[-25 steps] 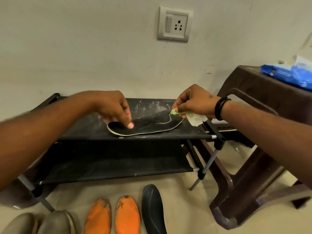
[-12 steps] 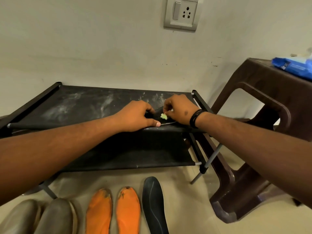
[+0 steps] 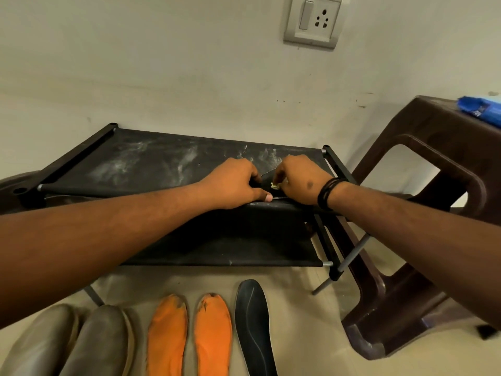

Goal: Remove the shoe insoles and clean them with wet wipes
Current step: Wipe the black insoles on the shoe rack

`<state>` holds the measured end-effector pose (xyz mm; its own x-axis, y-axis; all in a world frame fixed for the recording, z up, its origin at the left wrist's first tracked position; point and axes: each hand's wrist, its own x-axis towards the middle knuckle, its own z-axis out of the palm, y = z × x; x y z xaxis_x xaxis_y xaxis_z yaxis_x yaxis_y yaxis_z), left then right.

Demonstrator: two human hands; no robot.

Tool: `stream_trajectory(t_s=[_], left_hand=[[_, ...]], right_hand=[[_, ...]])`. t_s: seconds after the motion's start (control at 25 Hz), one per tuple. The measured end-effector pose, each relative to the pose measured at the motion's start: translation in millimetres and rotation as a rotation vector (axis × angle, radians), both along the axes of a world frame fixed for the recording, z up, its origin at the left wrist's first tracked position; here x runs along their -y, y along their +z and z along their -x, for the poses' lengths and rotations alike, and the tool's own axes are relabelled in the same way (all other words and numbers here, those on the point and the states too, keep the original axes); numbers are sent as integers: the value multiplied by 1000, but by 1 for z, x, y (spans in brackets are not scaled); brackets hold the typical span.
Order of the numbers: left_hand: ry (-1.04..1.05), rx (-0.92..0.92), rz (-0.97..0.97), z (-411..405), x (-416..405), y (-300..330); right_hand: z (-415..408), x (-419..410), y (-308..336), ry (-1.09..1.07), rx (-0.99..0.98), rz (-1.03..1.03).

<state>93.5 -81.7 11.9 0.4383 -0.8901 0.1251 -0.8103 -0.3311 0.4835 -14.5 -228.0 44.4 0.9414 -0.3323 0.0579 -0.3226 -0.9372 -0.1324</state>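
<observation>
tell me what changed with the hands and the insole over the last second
The right hand drew its wet wipe along the black insole toward the left hand, so both hands now nearly hide it. The left hand keeps pressing the insole onto the shoe rack. Floor insoles unmoved.

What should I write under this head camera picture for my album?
Left hand steadies a black insole on the shoe rack while the right hand rubs it with a wet wipe.
</observation>
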Motion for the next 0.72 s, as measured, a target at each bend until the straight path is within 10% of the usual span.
stream_trajectory(t_s=[0.72], left_hand=[[1,31,-6,2,0,2]], right_hand=[[-1,4,14,-2,-113,54]])
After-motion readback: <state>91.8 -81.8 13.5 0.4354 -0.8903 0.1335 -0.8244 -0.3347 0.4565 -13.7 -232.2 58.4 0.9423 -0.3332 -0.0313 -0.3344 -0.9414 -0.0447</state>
